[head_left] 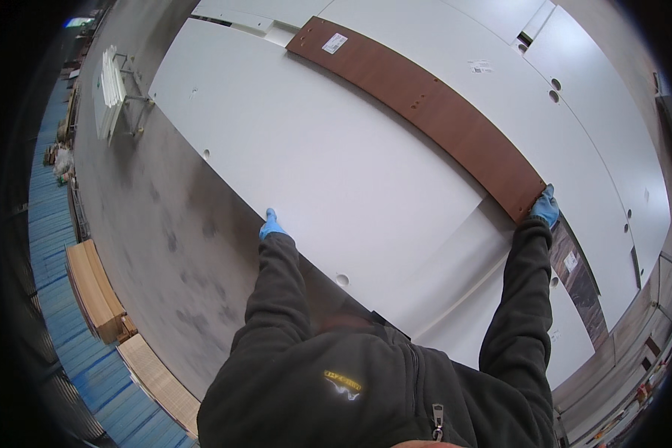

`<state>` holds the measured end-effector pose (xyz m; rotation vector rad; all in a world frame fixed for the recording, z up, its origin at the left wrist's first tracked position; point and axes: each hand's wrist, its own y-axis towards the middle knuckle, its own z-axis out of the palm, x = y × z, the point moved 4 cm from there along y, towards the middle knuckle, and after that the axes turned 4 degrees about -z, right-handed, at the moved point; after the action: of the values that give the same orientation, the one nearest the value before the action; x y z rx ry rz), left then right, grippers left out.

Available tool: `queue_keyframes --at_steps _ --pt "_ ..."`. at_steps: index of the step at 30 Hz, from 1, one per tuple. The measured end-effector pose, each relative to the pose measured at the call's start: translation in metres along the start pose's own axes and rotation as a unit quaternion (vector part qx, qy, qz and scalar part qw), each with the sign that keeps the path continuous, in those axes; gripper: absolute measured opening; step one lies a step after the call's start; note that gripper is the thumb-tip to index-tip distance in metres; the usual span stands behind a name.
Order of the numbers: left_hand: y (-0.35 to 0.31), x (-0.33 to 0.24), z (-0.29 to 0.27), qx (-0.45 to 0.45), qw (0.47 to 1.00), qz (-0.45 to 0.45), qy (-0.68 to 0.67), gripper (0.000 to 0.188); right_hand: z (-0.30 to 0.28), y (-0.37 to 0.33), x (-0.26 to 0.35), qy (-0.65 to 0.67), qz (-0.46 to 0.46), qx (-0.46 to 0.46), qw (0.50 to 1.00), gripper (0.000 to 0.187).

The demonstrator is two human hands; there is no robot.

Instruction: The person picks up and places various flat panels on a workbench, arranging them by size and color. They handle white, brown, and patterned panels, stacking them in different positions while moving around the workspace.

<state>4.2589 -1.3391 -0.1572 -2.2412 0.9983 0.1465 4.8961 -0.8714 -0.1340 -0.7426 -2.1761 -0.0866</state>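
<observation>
A large white panel (313,149) with round holes near its edges lies in front of me. My left hand (272,225), in a blue glove, grips its near left edge, thumb on top and the other fingers mostly hidden. Across the white panels runs a long reddish-brown board (425,104) with small drilled holes and a white label at its far end. My right hand (545,207), also gloved in blue, is closed round the near right end of this board. Its fingertips are partly hidden.
More white panels (493,89) lie side by side beyond the board. A dark wood-grain piece (579,272) shows at the right. On the left stand a rack with white panels (110,93), a blue slatted strip (52,246) and stacks of light-brown boards (93,287).
</observation>
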Motion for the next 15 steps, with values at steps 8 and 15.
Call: queue_keyframes --at_steps 8,15 --pt "0.052 0.019 0.024 0.229 0.965 -0.032 -0.126 0.071 -0.008 -0.013 0.017 -0.021 -0.008 -0.009 1.000 0.064" --pt "0.037 0.015 0.023 0.385 0.911 -0.027 -0.145 0.085 -0.014 -0.011 0.019 -0.038 0.007 0.007 0.999 0.062"
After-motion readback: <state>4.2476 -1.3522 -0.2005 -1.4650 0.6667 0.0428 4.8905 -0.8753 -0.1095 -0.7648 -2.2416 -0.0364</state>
